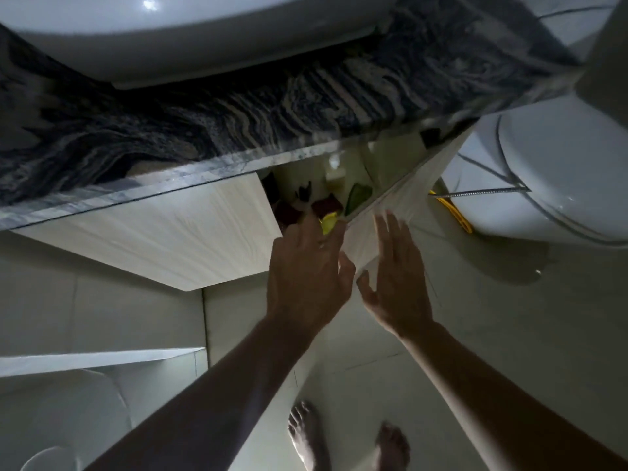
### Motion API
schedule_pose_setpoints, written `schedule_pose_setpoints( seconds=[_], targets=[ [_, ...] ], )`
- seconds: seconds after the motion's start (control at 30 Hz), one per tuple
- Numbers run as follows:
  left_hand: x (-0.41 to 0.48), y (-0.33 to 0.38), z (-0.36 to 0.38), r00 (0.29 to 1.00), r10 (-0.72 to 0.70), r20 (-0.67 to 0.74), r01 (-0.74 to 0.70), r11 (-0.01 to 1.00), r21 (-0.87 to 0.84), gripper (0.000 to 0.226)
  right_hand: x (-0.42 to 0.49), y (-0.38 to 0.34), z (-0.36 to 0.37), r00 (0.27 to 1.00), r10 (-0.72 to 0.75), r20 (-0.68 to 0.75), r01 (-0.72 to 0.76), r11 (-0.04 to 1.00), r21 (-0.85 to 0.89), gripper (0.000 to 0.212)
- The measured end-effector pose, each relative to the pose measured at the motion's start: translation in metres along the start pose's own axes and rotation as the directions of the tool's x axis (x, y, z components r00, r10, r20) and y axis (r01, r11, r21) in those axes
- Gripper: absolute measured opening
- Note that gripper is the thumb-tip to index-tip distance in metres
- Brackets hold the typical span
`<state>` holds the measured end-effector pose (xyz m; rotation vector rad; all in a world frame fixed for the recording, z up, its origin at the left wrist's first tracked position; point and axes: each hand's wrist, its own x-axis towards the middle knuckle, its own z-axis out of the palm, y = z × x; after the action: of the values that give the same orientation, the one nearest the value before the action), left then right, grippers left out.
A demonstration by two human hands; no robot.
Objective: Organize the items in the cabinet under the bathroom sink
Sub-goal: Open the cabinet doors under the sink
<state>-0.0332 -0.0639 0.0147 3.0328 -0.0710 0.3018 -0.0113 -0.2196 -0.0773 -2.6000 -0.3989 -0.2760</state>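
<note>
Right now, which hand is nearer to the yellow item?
Left. The left hand is just below the yellow item; the right hand hovers further right, by the cabinet door.

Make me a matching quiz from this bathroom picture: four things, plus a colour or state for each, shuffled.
Things:
1. countertop
2. toilet
3. left cabinet door
4. right hand

Descriptions:
a. closed
b. fingers spread, holding nothing
c. dark, marbled
d. glossy white, beside the cabinet

Pairs: 1-c, 2-d, 3-a, 4-b
</note>
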Motion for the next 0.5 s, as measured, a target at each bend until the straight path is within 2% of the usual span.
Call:
schedule_pose_setpoints(
  seconds=[0.1, 0.17, 0.2, 0.27, 0.3, 0.33, 0.4, 0.5],
  targets=[
    [-0.016, 0.03, -0.008, 0.997, 0.034, 0.066, -0.028, 0.995, -0.093, 0.038, -0.058, 0.015, 0.002, 0.97, 0.051, 0.238, -0.083, 0.989, 0.126, 0.102],
    [-0.026, 0.053, -0.011, 0.987, 0.093, 0.133, -0.071, 0.985, -0.156, 0.037, -0.089, 0.004, -0.004, 0.938, 0.117, 0.326, -0.226, 0.919, 0.322, 0.104],
    [-0.029, 0.062, -0.011, 0.982, 0.123, 0.144, -0.096, 0.979, -0.182, 0.036, -0.096, -0.006, -0.004, 0.93, 0.185, 0.318, -0.306, 0.868, 0.391, 0.099],
    [-0.038, 0.085, -0.011, 0.967, 0.213, 0.141, -0.172, 0.952, -0.253, 0.034, -0.112, -0.016, -0.009, 0.89, 0.413, 0.193, -0.455, 0.793, 0.404, 0.078],
    [-0.04, 0.098, -0.011, 0.953, 0.276, 0.126, -0.228, 0.924, -0.306, 0.034, -0.118, -0.015, -0.011, 0.855, 0.505, 0.119, -0.509, 0.773, 0.379, 0.063],
    [-0.041, 0.111, -0.01, 0.931, 0.348, 0.105, -0.293, 0.889, -0.353, 0.036, -0.125, -0.009, -0.014, 0.807, 0.581, 0.105, -0.57, 0.722, 0.393, 0.05],
    [-0.035, 0.123, -0.008, 0.881, 0.465, 0.092, -0.399, 0.832, -0.385, 0.045, -0.135, 0.005, -0.021, 0.751, 0.642, 0.151, -0.631, 0.631, 0.451, 0.038],
    [-0.012, 0.125, 0.008, 0.83, 0.551, 0.083, -0.5, 0.803, -0.325, 0.052, -0.146, 0.033, -0.039, 0.713, 0.697, 0.076, -0.661, 0.631, 0.405, 0.033]
  ],
)
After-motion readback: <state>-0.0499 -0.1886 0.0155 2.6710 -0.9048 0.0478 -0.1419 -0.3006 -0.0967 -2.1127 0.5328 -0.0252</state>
